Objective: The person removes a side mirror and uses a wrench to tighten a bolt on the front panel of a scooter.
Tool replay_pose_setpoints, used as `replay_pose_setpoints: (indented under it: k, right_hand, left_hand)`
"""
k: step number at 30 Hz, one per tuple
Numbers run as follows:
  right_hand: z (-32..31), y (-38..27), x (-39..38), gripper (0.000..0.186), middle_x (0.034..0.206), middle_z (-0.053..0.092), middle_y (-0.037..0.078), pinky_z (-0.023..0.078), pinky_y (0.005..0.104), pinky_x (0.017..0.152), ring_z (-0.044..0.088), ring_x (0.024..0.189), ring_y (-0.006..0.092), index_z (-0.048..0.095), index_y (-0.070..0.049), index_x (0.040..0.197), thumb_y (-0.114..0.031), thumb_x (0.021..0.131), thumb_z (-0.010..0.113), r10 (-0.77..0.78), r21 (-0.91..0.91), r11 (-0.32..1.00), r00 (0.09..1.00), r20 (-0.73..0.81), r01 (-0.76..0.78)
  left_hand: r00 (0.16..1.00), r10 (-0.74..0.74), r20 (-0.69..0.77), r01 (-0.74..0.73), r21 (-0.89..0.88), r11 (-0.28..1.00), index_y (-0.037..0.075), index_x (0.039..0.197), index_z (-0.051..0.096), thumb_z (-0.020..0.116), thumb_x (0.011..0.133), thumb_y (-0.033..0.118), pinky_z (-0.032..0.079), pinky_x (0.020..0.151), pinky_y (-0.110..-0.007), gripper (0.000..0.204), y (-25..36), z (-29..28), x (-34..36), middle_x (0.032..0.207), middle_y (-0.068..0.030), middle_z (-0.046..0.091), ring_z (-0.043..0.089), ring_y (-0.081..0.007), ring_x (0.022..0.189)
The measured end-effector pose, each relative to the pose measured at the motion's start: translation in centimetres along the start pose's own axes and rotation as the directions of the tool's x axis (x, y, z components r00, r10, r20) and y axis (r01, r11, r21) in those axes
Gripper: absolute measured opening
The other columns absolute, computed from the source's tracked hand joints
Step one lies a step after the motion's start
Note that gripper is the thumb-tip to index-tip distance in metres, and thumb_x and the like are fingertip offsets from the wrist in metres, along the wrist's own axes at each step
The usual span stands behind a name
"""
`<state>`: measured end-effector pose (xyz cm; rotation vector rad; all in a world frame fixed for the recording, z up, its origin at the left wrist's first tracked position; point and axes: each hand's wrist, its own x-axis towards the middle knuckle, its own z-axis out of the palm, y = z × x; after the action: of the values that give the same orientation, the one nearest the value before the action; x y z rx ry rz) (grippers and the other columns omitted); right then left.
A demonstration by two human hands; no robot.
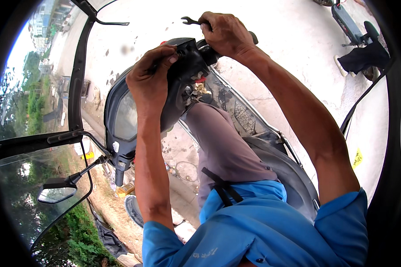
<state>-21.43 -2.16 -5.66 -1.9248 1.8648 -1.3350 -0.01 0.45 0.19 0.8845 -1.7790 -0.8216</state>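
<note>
My right hand [225, 33] is closed around an open-end wrench [191, 21], whose forked jaw sticks out past my fingers to the left. That hand is just above the right handlebar grip [253, 37]. Thumb and fingers of my left hand [150, 71] are pinched together at the edge of the scooter's black handlebar housing [182, 60]. Whatever they hold is too small or hidden to make out. Left of that hand is the dark-framed dashboard panel [126, 116]. Below the housing, some wiring and metal parts [199, 91] show.
A rear-view mirror [57, 191] stands out at the lower left beside the left handlebar grip [119, 177]. A black canopy frame [78, 75] surrounds me. At the upper right are a person's leg [365, 58] and a kick scooter [346, 23]. My knee is under the housing.
</note>
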Motion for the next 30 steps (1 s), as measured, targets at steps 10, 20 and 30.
replay_pose_setpoints:
  k: [10, 20, 30]
  right_hand:
    - [-0.2, -0.3, 0.0, 0.027, 0.086, 0.073, 0.023, 0.056, 0.0496, 0.079, 0.071, 0.081, 0.0417, 0.073, 0.0, 0.099, -0.02, 0.091, 0.055, 0.016, 0.081, 0.997, 0.999, -0.045, -0.013]
    - [-0.3, -0.4, 0.0, 0.022, 0.077, 0.071, 0.023, 0.057, 0.0465, 0.069, 0.072, 0.071, 0.0361, 0.07, 0.002, 0.093, -0.014, 0.092, 0.056, 0.036, 0.119, 0.992, 0.999, -0.005, -0.035]
    - [-0.6, -0.3, 0.0, 0.021, 0.078, 0.072, 0.022, 0.057, 0.0477, 0.071, 0.072, 0.073, 0.0358, 0.07, 0.001, 0.095, -0.016, 0.093, 0.056, 0.048, 0.136, 0.99, 0.999, -0.012, -0.046]
  left_hand:
    - [0.996, -0.031, -0.08, 0.039, 0.092, 0.995, -0.003, 0.105, 0.075, 0.072, 0.088, -0.011, 0.057, 0.089, -0.027, 0.019, 1.3, 0.6, -0.2, 0.103, -0.0076, 0.075, 0.071, -0.0143, 0.096]
    - [0.997, 0.082, 0.009, -0.081, 0.323, 0.943, -0.004, 0.106, 0.077, 0.072, 0.092, -0.005, 0.055, 0.083, -0.025, 0.015, 1.0, 0.1, -0.2, 0.1, -0.0064, 0.072, 0.069, -0.013, 0.091]
    - [0.983, 0.174, 0.052, -0.18, 0.4, 0.898, -0.001, 0.109, 0.078, 0.073, 0.091, -0.003, 0.056, 0.083, -0.027, 0.018, 1.0, -0.2, -0.2, 0.104, -0.0078, 0.073, 0.07, -0.0147, 0.094]
